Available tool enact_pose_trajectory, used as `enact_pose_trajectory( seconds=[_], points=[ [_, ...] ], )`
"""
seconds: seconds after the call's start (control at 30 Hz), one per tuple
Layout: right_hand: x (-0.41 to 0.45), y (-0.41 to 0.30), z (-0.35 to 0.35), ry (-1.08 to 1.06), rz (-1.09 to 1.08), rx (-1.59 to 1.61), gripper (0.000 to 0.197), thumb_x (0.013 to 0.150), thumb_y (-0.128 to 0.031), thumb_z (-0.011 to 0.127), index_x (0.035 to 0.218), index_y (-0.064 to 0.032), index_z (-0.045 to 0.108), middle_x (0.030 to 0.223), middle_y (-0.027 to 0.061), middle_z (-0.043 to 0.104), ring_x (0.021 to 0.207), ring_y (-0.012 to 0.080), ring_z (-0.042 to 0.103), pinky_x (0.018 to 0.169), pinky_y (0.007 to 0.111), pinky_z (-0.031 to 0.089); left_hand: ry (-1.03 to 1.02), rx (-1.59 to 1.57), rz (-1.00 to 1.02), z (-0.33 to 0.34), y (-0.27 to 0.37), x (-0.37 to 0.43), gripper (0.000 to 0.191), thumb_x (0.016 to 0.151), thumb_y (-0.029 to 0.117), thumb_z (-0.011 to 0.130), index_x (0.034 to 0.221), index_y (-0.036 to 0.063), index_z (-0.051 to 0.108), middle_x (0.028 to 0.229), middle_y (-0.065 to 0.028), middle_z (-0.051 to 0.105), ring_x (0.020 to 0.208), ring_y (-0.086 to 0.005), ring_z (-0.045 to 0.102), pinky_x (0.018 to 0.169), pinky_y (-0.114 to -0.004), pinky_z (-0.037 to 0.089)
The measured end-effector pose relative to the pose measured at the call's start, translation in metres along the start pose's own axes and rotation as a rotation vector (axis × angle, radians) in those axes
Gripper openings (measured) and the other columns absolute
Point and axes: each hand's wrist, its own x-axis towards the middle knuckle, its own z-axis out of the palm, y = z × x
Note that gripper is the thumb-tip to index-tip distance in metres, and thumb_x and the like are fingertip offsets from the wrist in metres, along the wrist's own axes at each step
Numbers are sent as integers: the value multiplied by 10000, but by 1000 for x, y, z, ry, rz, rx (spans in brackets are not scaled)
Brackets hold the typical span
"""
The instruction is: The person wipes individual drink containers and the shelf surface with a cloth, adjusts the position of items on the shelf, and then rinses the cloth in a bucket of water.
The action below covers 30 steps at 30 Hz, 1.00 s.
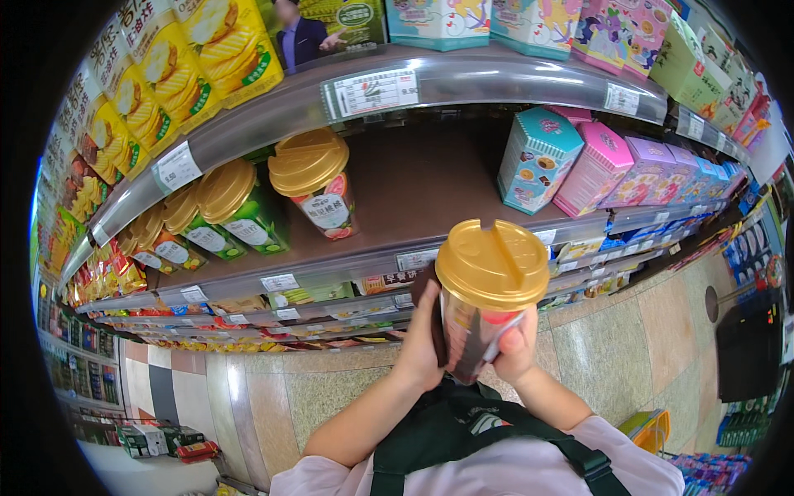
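In front of my chest I hold up a drink cup (477,328) with a gold plastic lid (493,263), its top tilted towards me. My left hand (420,347) presses its left side, with a dark brown piece, perhaps a cloth (438,328), between palm and cup. From the other side my right hand (518,350) grips the cup, thumb across the label. A similar cup with a peach-pink label (329,214) stands on the brown shelf (409,180) beyond. To its left are green cups (254,229) and orange ones (186,248), also gold-lidded.
Yellow snack bags (229,49) line the upper shelf. A teal hexagonal box (539,161) and a pink one (592,167) stand at the right. Price tags (372,92) run along the shelf edges. A yellow basket (651,431) sits on the tiled floor (595,353), lower right.
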Motion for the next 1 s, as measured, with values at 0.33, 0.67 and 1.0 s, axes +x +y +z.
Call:
enact_pose_trajectory(
  seconds=[0.33,0.67,1.0],
  points=[
    [35,-15,2,-190,-103,-678,660,864,-452,429,1264,63,331,1197,210,430,1144,292,417,953,345,319,-423,-270,-75,-53,-10,-11,685,826,468,543,1322,61,305,1298,-91,415,1178,-225,424,994,-375,337],
    [17,13,8,-51,160,-148,664,802,-304,631,1279,19,301,1178,93,465,1065,136,458,902,272,375,-74,155,449,-23,-3,2,480,847,260,587,1225,37,393,1189,-51,473,1096,-153,449,953,-311,343],
    [26,29,-11,-13,361,212,596,847,-505,468,1152,6,443,1045,96,537,921,131,518,795,275,429,-153,49,-187,-32,-5,-2,571,911,513,301,1305,103,358,1273,-64,453,1163,-204,439,978,-367,354]
  ],
)
